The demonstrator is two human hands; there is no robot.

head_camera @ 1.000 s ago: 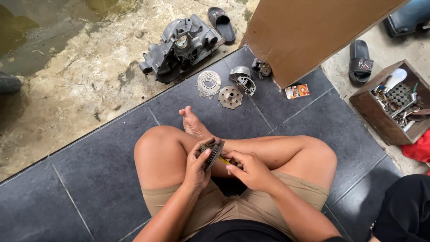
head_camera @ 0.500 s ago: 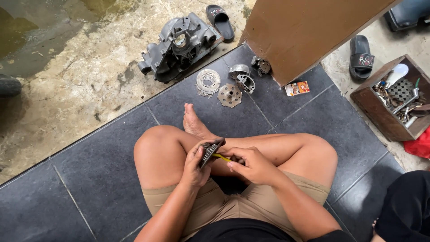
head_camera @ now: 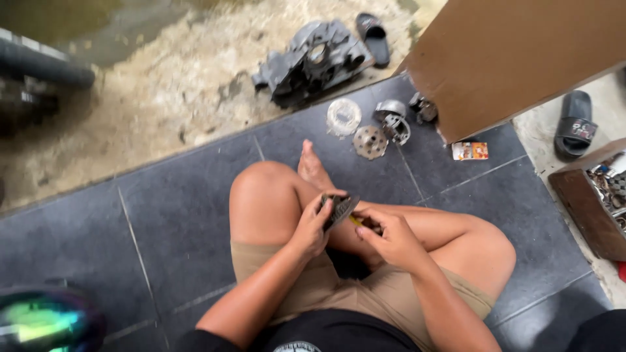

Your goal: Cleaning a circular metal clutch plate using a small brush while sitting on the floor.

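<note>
A tilted brown cardboard panel (head_camera: 515, 58) overhangs the dark grey floor tiles (head_camera: 182, 208) at two o'clock; bare tile lies open at nine. A grey engine casing (head_camera: 312, 60) sits at twelve on the tile edge. Centre, left hand (head_camera: 312, 225) grips a dark ribbed disc (head_camera: 339, 210), right hand (head_camera: 390, 236) closes on a yellow-handled tool (head_camera: 356, 221).

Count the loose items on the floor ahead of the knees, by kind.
Metal parts: 5: engine casing, pale disc, perforated disc, round housing, small part
Black sandals: 2
Small printed packet: 1
Total: 8
</note>
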